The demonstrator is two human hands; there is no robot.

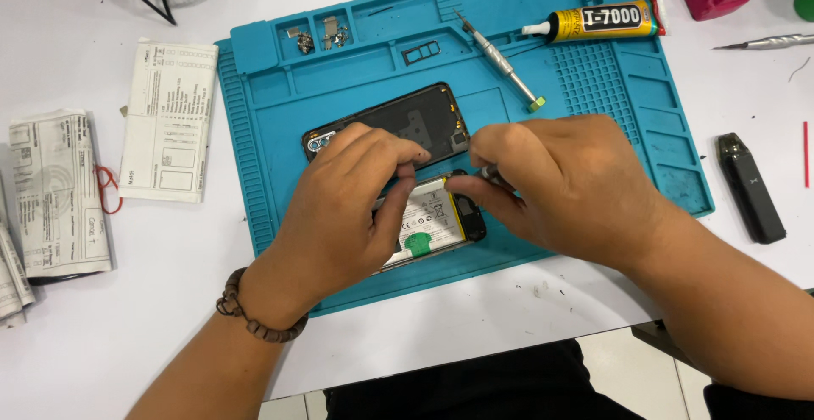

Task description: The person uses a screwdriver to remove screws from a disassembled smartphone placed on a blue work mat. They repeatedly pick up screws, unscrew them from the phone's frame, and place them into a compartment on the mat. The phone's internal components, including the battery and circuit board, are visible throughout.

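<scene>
Your two hands meet over one blue silicone work mat (254,140) with moulded ridges and shallow trays. Your left hand (339,208), a brown bead bracelet (254,322) on its wrist, curls over one opened smartphone (432,221); its thumb and fingers clamp the phone's near half, and a white battery with a green tab shows between them. Your right hand (568,183) pinches one thin metal tool (492,172) between thumb and forefinger, its tip at the phone's upper end.

One detached black back cover (398,119), flat and glossy, with a camera cut-out, lies just beyond the phone. One slim steel screwdriver with a green cap (500,60) lies diagonally on the mat. One yellow-and-black glue tube (598,22) lies at the far edge. Two trays at the far left hold small metal parts (320,37); their count cannot be told.

Off the mat, on the white table (170,301): one folded printed paper sheet (165,119) to the left, rolled papers (55,195) beyond it, and one dark oblong device (750,187) to the right. The mat's near edge lies close to the table edge; bare table shows left of your wrist.
</scene>
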